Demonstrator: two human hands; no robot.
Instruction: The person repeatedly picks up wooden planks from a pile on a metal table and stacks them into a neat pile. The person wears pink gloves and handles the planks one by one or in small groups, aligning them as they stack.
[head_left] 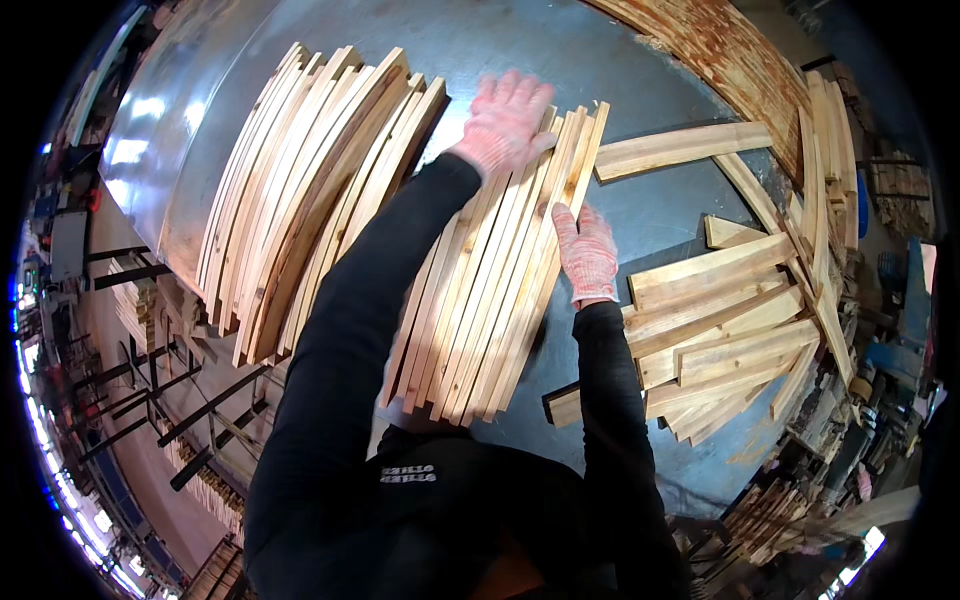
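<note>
Wood strips (pixel 485 295) on glossy table (pixel 590 65), brownish floor (pixel 178 498)

- Pink-and-white-gloved left hand (pixel 503 127), fingers (pixel 508 86) spread, at the far ends of long pale wooden slats (pixel 490 290).
- Matching gloved right hand (pixel 588 256) at the slats' right side.
- Loose pale wooden boards (pixel 720 272), right, on the grey metal bench (pixel 540 45).

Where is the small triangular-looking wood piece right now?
In the head view, the triangular-looking piece is right of your right hand, on the metal table, just above the loose boards.
</note>
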